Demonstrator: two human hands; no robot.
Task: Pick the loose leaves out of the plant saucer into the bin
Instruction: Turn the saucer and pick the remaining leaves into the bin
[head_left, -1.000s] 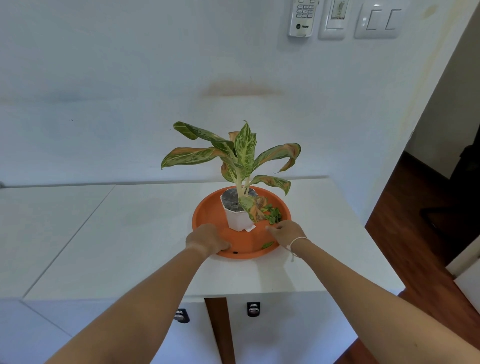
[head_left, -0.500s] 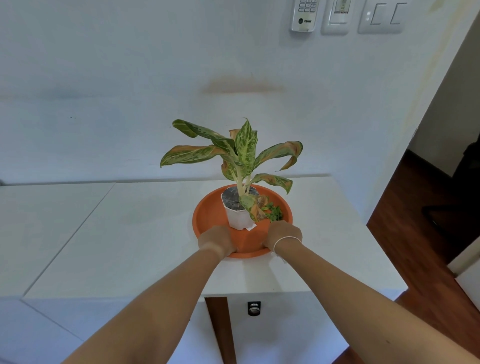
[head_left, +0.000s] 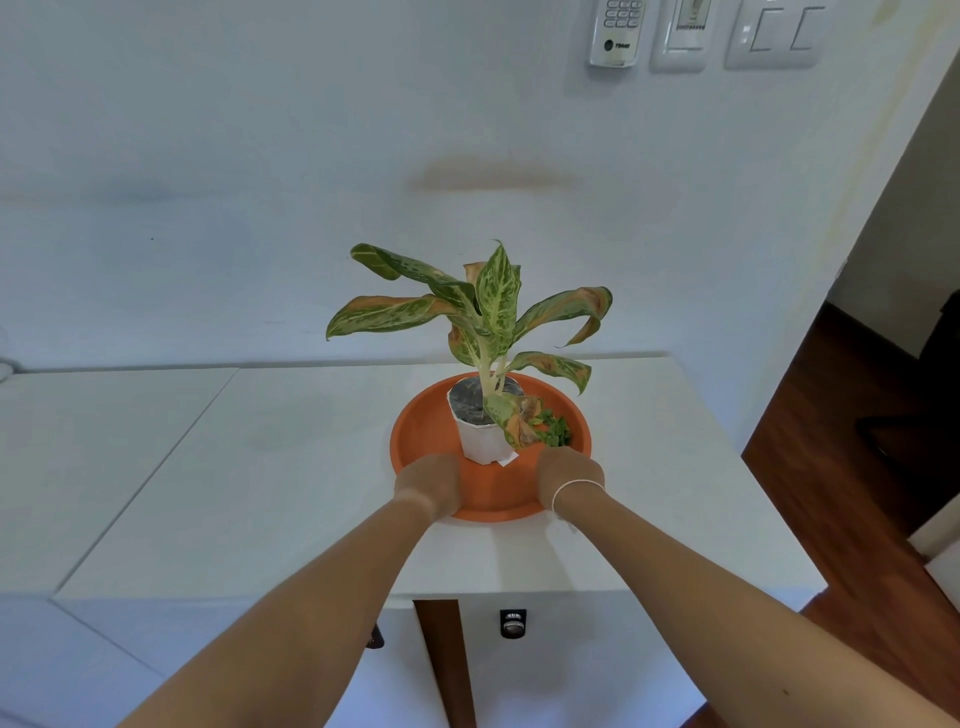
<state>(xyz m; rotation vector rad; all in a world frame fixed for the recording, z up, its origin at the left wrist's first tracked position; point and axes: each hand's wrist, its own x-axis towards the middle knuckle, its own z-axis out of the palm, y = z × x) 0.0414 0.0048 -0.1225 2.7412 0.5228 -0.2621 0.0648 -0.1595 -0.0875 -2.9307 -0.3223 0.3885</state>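
Note:
An orange plant saucer (head_left: 491, 501) sits near the front of a white cabinet top (head_left: 291, 467). In it stands a white pot (head_left: 480, 441) with a variegated plant (head_left: 493, 312). A small heap of loose green leaves (head_left: 557, 432) lies in the saucer to the right of the pot. My left hand (head_left: 428, 480) holds the saucer's near-left rim, fingers curled over it. My right hand (head_left: 570, 474), with a thin bracelet at the wrist, reaches down into the saucer's near-right part, just in front of the leaf heap. Its fingertips are hidden behind the hand. No bin is in view.
The cabinet top ends just right of the saucer, with a wooden floor (head_left: 852, 519) below. A white wall (head_left: 260, 208) rises behind the plant, with a remote holder (head_left: 618, 31) and switches (head_left: 774, 34) high up. Cabinet knobs (head_left: 513, 622) sit on the front below.
Both hands have drawn closer together along the saucer's near rim. My right hand now covers the spot where a single green leaf lay. The camera has tipped slightly downward.

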